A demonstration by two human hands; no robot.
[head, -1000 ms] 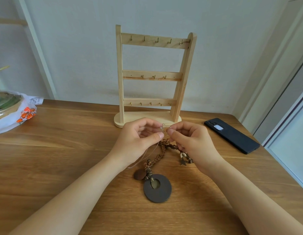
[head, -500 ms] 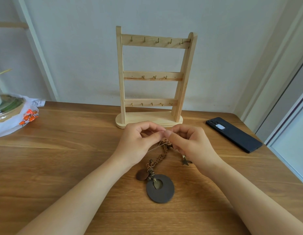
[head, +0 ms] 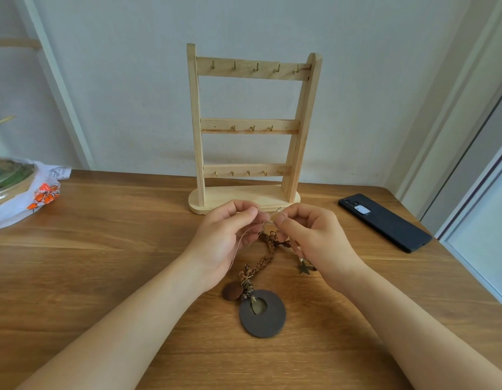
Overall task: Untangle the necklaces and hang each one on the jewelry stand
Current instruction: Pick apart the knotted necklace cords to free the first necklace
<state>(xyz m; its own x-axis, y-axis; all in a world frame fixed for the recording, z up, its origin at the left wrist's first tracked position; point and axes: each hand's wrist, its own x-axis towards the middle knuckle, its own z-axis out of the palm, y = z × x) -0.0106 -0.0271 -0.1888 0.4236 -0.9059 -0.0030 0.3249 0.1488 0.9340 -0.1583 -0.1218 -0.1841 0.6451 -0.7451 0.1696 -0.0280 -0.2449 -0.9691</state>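
Note:
A wooden jewelry stand (head: 251,130) with three rails of small brass hooks rises at the back of the table; nothing hangs on it. Just in front of its base, my left hand (head: 227,237) and my right hand (head: 314,237) each pinch a thin pale cord necklace (head: 268,216) stretched between their fingertips. A brown braided necklace (head: 268,253) droops below them, tangled with the cord. Its dark round disc pendant (head: 262,313) and a small brown bead (head: 232,291) lie on the table. A small star charm (head: 303,268) lies beside my right hand.
A black phone (head: 384,222) lies at the right, near the table's right edge. At the far left sits a white plastic bag with orange print (head: 33,192) holding a round container. A wall stands close behind the stand.
Both hands drew slightly apart, and the thin cord now shows between the fingertips. The braided necklace and disc pendant stayed about where they were.

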